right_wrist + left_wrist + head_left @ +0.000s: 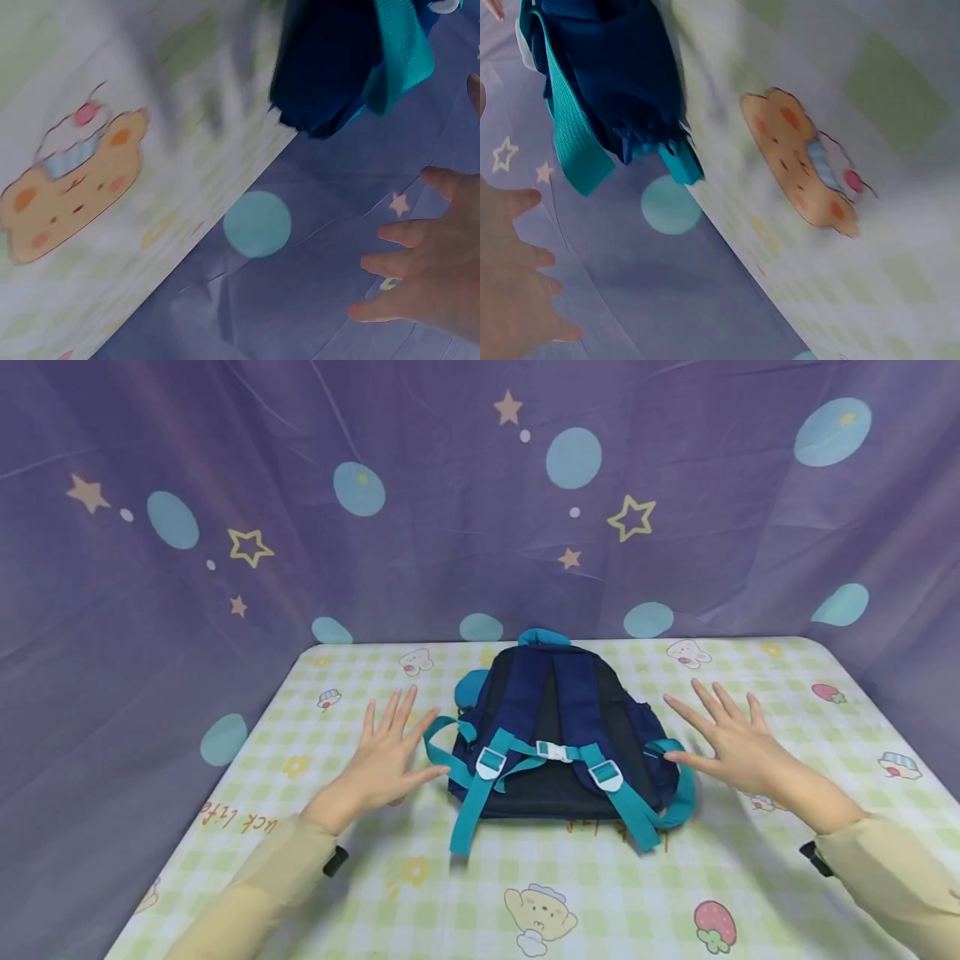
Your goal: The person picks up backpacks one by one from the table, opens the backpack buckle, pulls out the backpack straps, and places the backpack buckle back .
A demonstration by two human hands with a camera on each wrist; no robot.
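Observation:
A navy and black backpack [551, 718] lies on the table with its shoulder straps facing up. Teal webbing runs through white buckles, and a white chest clip [553, 751] joins the two straps. On its left, my left hand [386, 760] hovers with fingers spread and holds nothing. My right hand [738, 743] is spread the same way off the bag's right side, its thumb tip overlapping the teal strap loop [682, 789] in the head view. Both wrist views show the bag's side, with the left fingers [525, 255] and right fingers [405, 262] extended and apart from it.
A green and white checked cloth with cartoon prints covers the table [360, 893]. Behind it and along the left hangs a purple curtain [450, 552] with stars and blue dots. A round teal piece [471, 688] sticks out at the bag's upper left.

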